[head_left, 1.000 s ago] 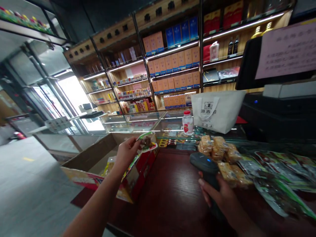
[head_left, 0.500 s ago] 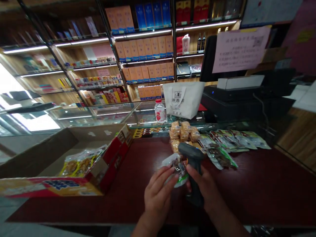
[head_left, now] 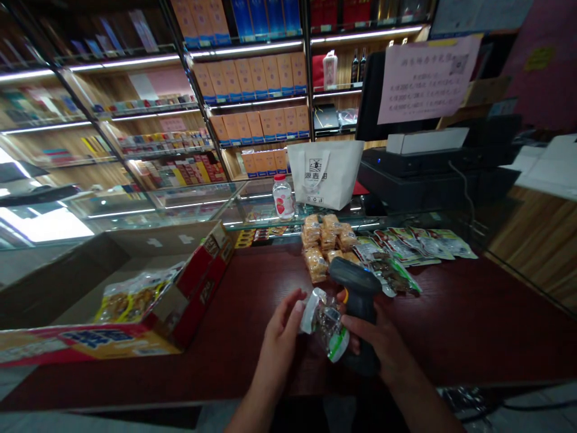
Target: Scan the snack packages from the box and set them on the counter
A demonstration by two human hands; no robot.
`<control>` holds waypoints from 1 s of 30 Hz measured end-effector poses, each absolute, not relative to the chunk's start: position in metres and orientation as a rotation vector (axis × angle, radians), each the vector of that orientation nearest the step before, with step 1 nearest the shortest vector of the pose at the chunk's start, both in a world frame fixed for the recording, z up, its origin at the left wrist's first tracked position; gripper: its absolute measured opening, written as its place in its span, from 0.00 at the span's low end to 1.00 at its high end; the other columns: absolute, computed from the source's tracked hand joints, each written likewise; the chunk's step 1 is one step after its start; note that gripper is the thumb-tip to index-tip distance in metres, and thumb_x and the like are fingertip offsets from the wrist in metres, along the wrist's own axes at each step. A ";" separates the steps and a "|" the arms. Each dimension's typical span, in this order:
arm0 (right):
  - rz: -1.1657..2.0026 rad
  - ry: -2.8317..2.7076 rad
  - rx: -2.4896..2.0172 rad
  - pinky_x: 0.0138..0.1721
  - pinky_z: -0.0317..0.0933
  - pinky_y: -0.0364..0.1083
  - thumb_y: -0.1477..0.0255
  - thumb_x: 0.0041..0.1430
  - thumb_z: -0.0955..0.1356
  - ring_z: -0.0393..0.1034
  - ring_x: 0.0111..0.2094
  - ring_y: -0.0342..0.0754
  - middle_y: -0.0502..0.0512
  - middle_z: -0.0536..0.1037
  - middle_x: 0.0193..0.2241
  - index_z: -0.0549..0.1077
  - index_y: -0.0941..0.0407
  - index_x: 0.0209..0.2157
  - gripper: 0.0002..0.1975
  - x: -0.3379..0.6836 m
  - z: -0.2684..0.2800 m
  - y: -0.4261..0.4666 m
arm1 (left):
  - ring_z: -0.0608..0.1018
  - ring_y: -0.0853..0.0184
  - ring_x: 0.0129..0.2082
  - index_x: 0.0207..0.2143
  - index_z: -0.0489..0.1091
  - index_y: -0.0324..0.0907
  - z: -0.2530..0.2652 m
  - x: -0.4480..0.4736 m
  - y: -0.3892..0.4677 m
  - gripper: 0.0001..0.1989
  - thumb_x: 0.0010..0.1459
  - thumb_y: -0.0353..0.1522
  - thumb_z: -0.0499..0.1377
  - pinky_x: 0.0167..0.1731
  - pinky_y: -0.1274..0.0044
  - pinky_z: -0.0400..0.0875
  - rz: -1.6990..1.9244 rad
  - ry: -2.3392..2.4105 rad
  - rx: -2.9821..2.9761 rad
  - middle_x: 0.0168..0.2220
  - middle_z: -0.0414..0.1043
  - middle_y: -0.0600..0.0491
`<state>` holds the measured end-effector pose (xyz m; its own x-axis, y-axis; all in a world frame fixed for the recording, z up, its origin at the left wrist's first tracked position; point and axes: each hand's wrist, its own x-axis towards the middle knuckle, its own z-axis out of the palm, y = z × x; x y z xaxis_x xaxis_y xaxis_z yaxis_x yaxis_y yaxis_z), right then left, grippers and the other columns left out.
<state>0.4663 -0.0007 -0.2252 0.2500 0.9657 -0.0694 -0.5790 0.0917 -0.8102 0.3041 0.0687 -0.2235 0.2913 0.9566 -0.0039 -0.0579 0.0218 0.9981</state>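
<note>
In the middle of the head view, my right hand [head_left: 381,340] is wrapped round the handle of a dark barcode scanner [head_left: 356,279]. A clear snack packet [head_left: 327,322] with a white top and a green stripe is tilted beside the scanner, with dark pieces inside. My left hand [head_left: 283,325] grips its white end, fingertips partly hidden behind it. Right-hand fingers also touch the packet's right side. Just beyond the scanner is a pile of wrapped tan snacks [head_left: 315,261]. More flat snack packets [head_left: 419,246] lie fanned out to the right of it.
An open cardboard box [head_left: 171,328] with yellow packets [head_left: 130,297] stands left on the dark red counter [head_left: 252,300]. Behind are a red-capped bottle [head_left: 283,198], a white bag [head_left: 327,174] and a monitor with a pink notice [head_left: 428,81]. Stocked shelves line the wall.
The snack packet has turned and tilted, its green end swinging down and to the right. My left hand has shifted from its front face to its left end. The view has moved slightly right.
</note>
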 end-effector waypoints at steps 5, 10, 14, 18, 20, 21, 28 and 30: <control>1.236 -0.587 -0.872 0.16 0.57 0.35 0.67 0.44 0.80 0.61 0.14 0.35 0.46 0.75 0.24 0.75 0.56 0.42 0.23 0.471 -0.223 -0.003 | 0.73 0.74 0.19 0.34 0.75 0.34 -0.219 0.301 0.073 0.21 0.47 0.43 0.70 0.16 0.85 0.66 0.489 0.713 0.914 0.26 0.74 0.50; 1.111 -0.640 -1.030 0.16 0.59 0.37 0.64 0.45 0.79 0.62 0.15 0.38 0.47 0.76 0.22 0.74 0.57 0.43 0.25 0.475 -0.218 -0.002 | 0.74 0.74 0.18 0.29 0.73 0.34 -0.214 0.298 0.069 0.20 0.39 0.38 0.75 0.19 0.84 0.70 0.576 0.755 0.879 0.26 0.75 0.51; 0.986 -0.703 -1.195 0.16 0.58 0.39 0.57 0.48 0.77 0.61 0.15 0.42 0.46 0.71 0.15 0.72 0.59 0.42 0.26 0.476 -0.219 0.001 | 0.77 0.71 0.20 0.26 0.72 0.36 -0.215 0.302 0.072 0.18 0.40 0.38 0.74 0.22 0.83 0.72 0.816 0.867 0.930 0.23 0.76 0.52; 0.890 -0.754 -1.305 0.17 0.58 0.41 0.52 0.53 0.73 0.62 0.16 0.43 0.49 0.74 0.19 0.70 0.59 0.45 0.27 0.476 -0.225 -0.001 | 0.79 0.69 0.22 0.25 0.71 0.36 -0.218 0.305 0.081 0.18 0.38 0.38 0.74 0.24 0.82 0.74 1.036 0.967 0.943 0.23 0.76 0.54; 0.906 -0.798 -1.324 0.17 0.59 0.41 0.51 0.56 0.71 0.63 0.16 0.43 0.50 0.75 0.21 0.70 0.59 0.43 0.26 0.473 -0.227 -0.005 | 0.80 0.69 0.24 0.26 0.72 0.36 -0.220 0.305 0.085 0.17 0.39 0.37 0.73 0.27 0.81 0.76 1.104 0.982 0.944 0.24 0.77 0.53; 0.926 -0.828 -1.336 0.17 0.59 0.41 0.50 0.57 0.70 0.63 0.16 0.43 0.50 0.74 0.19 0.71 0.58 0.40 0.25 0.471 -0.227 -0.008 | 0.80 0.68 0.25 0.27 0.73 0.36 -0.221 0.305 0.087 0.16 0.41 0.37 0.72 0.28 0.81 0.76 1.126 0.985 0.947 0.25 0.78 0.52; 0.980 -0.958 -1.401 0.18 0.56 0.40 0.45 0.59 0.65 0.62 0.15 0.42 0.47 0.69 0.14 0.69 0.56 0.29 0.26 0.451 -0.212 -0.023 | 0.82 0.66 0.28 0.30 0.74 0.36 -0.230 0.304 0.100 0.15 0.44 0.36 0.71 0.32 0.79 0.78 1.230 0.988 0.961 0.27 0.79 0.51; 0.977 -0.960 -1.413 0.17 0.56 0.40 0.45 0.59 0.65 0.62 0.14 0.42 0.47 0.69 0.14 0.69 0.56 0.29 0.27 0.448 -0.209 -0.025 | 0.82 0.66 0.29 0.31 0.74 0.36 -0.231 0.304 0.102 0.15 0.44 0.36 0.71 0.33 0.79 0.78 1.235 0.987 0.963 0.28 0.79 0.51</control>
